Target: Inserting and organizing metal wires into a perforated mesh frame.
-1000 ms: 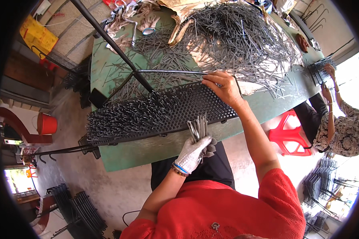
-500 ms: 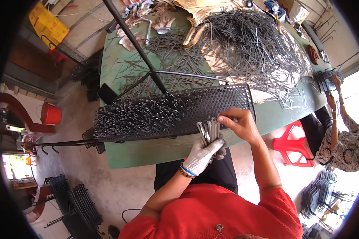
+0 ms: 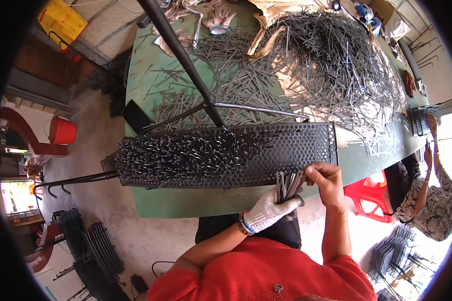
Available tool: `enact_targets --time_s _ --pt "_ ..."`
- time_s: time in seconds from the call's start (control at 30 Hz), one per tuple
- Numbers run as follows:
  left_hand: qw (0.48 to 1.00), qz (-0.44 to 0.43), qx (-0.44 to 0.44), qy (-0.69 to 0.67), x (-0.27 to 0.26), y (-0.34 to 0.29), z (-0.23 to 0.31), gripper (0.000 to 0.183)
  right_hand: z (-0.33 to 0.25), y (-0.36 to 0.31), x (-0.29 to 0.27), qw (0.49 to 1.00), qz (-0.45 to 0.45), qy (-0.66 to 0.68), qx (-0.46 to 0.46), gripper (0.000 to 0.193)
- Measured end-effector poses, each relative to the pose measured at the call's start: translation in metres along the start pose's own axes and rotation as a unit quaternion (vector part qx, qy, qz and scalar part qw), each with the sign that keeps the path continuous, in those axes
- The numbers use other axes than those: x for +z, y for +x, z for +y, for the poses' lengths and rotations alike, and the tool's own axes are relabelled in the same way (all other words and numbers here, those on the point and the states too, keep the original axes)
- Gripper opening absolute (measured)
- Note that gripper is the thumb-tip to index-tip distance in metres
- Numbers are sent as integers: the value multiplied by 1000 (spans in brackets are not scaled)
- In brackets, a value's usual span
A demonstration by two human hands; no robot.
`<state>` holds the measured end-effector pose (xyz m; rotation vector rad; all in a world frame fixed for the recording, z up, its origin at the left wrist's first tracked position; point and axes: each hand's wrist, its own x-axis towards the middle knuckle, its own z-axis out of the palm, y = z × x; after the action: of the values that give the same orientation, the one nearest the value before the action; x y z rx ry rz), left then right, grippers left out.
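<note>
My left hand (image 3: 272, 210), in a white knit glove, is closed around a bunch of thin grey metal strips (image 3: 288, 183) whose ends fan upward. My bare right hand (image 3: 328, 182) pinches thumb and fingers at the right side of those ends, on a strip mostly hidden by the fingertips. Just beyond both hands lies a long black perforated plate (image 3: 306, 146) on a green table (image 3: 171, 209). Upright dark strips (image 3: 186, 156) stand densely in its left and middle parts, while bare holes show toward the right end. A black rod frame (image 3: 186, 62) rises from it.
A large heap of loose strips (image 3: 336, 55) covers the table's far right, with more scattered behind the plate. Gloves (image 3: 219, 20) lie at the back. A red stool (image 3: 369, 198) and another person (image 3: 429, 203) are at right. Black racks (image 3: 103, 248) stand lower left.
The view has shifted, so the plate appears lower and larger. Both hands have moved slightly right along the plate's near edge, with the bunch still in my left hand.
</note>
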<state>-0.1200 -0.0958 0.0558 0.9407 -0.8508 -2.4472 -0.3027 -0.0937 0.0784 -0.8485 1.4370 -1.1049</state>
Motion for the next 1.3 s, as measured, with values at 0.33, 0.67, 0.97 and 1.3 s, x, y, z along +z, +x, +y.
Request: enact_targets --time_s 0.33,0.67,0.97,1.3 --pt "994 -77 -51 -51 -19 11 6 31 -14 30 -5 928 266 -61 -254 23" --pt "989 -115 -91 17 -27 13 13 28 -11 68 -13 877 330 -108 -332 25" --pt "988 -127 -74 -51 -27 15 -3 30 -3 78 -23 867 304 -131 -371 26" --pt "993 -79 -82 -6 -16 11 5 23 4 85 -26 854 294 -185 -389 28"
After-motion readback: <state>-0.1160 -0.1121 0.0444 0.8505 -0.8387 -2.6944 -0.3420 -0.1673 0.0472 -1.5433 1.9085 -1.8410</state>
